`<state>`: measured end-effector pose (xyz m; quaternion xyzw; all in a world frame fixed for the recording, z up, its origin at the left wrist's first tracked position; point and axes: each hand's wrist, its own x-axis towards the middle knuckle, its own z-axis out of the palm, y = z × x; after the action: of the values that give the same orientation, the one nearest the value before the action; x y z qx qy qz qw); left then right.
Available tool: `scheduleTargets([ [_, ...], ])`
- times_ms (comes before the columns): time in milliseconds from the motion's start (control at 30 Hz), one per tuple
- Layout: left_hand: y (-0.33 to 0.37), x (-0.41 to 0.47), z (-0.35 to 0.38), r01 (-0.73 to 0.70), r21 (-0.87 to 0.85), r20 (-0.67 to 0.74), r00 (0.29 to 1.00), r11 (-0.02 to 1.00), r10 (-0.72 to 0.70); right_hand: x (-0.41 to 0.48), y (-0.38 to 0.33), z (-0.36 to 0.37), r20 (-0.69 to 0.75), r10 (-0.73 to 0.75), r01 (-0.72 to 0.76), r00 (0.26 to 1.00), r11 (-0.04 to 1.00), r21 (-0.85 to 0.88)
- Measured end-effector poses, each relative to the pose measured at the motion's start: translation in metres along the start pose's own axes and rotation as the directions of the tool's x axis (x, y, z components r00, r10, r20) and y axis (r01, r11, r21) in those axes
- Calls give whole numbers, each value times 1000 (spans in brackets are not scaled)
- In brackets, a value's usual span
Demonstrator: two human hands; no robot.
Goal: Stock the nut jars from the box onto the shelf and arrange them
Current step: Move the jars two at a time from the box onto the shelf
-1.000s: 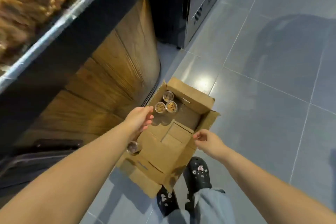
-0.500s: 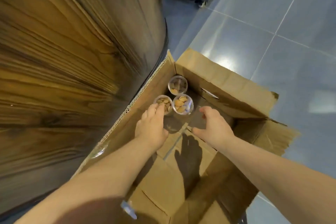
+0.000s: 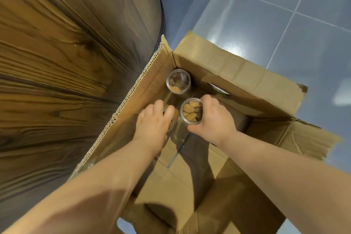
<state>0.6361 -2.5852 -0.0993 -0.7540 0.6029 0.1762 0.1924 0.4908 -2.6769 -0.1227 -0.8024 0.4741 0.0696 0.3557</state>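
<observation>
The right hand (image 3: 212, 118) curls its thumb and fingers round the rim of a clear round jar (image 3: 190, 111), which has a see-through lid with flat tan nuts showing through it. Just to its left, the left hand (image 3: 153, 123) lies over a second jar (image 3: 171, 124) with its fingers bent down round the top. Only a sliver of that jar's nut-filled side shows, so how firmly the fingers close on it is hard to tell. A third jar (image 3: 178, 81) of the same clear, cylindrical kind stands upright and untouched in the far left corner, near the other two.

All three jars sit on the floor of a brown corrugated cardboard box (image 3: 237, 70). Its flaps are folded outward, the fluted edge shows along its left wall, and an oval hand-hole is cut in the far wall. The box stands on a floor of smooth, glossy grey tiles (image 3: 266, 15) with thin pale grout lines. Its left side is close against a curved panel with dark-streaked wood grain (image 3: 57, 81).
</observation>
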Motion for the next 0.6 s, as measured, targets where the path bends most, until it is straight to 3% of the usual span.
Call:
scheduleTargets([
  [100,-3,-20,-6,33,-147,221,975,989,1,-34,4,-17,12,-8,8,1000,1000,0],
  [267,2,-90,-46,-40,-141,410,907,989,95,-112,-17,-66,88,-58,64,994,995,-72],
  [433,17,-177,-138,13,-190,397,915,982,64,-215,-66,-140,11,-28,28,1000,999,-16],
  [600,27,-273,-240,-41,-258,251,962,965,107,-324,-114,-218,-59,-83,81,995,996,-35],
])
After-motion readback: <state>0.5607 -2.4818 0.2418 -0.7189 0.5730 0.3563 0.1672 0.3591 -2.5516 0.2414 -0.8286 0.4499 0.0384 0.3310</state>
